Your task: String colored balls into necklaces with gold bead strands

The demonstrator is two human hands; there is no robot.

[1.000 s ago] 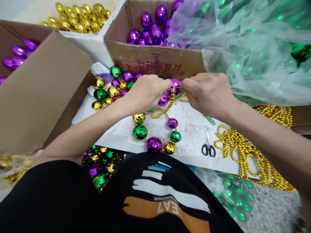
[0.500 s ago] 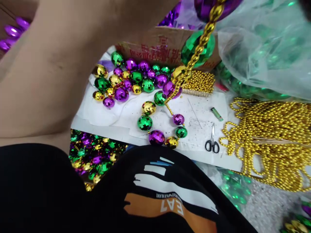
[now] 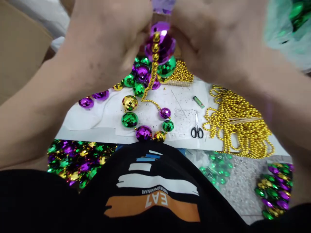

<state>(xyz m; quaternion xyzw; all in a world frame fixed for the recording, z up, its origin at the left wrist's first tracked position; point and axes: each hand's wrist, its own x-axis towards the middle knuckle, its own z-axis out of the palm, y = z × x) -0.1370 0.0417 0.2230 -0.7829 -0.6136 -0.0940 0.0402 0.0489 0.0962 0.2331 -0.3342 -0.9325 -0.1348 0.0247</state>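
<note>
Close to the camera, my left hand [image 3: 121,35] and my right hand [image 3: 199,32] are raised on either side of a large purple ball bead [image 3: 161,47]. Both look closed on the bead necklace there, though their fingertips are blurred and partly hidden. From between the hands a gold bead strand [image 3: 154,66] hangs down to the table. The necklace's lower loop of faceted balls lies on white paper, with a green ball [image 3: 129,119], a purple ball [image 3: 143,133] and a gold ball [image 3: 159,136] near the table edge.
Black-handled scissors [image 3: 197,132] and a green lighter [image 3: 198,101] lie right of the loop. Beyond them spreads a pile of gold bead strands [image 3: 233,113]. A block of small gold beads [image 3: 182,71] sits farther back. Multicoloured beads [image 3: 80,161] fill the space below the table's left edge.
Both hands now show in front of me, where before only one arm crossed the left side. The strand's upper end has moved left, between the hands. The view has shifted slightly.
</note>
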